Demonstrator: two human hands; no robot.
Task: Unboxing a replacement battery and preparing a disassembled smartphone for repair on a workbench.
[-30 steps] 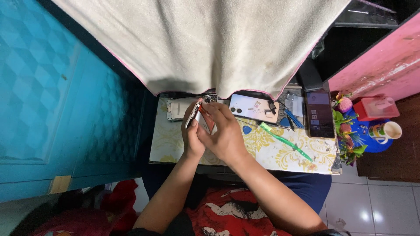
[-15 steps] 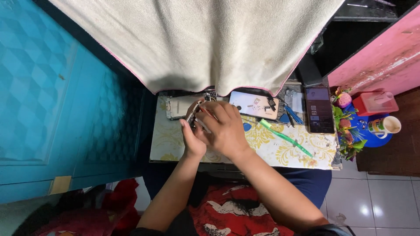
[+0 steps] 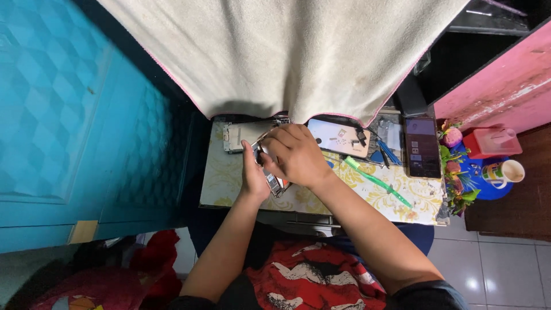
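Both hands are bunched together over an opened phone (image 3: 274, 182), and it's a tight huddle. The left hand (image 3: 252, 175) cups the phone from the side, fingers wrapped along its edge. The right hand (image 3: 294, 155) lies over the top, fingers curled in narrow; whether they pinch a tool or just press the phone, I cannot tell, the knuckles hide it. The phone sits near the front left of the table (image 3: 229, 189), just above its patterned yellow and white cover.

Moving out: a metal frame (image 3: 244, 135) lies just behind the hands, a white phone back (image 3: 338, 138) to their right with small parts on it. A green toothbrush (image 3: 376, 181) slants across the cover, and a dark phone (image 3: 422, 146) lies face up further right. At the far end, plastic flowers (image 3: 453, 172), a mug (image 3: 505, 172) and a red box (image 3: 492, 142).

A big cream cloth (image 3: 287, 51) hangs over the back of the table. Teal wall (image 3: 57, 103) on the left, pink wall (image 3: 499, 86) on the right, pale floor tiles (image 3: 488, 270) below.
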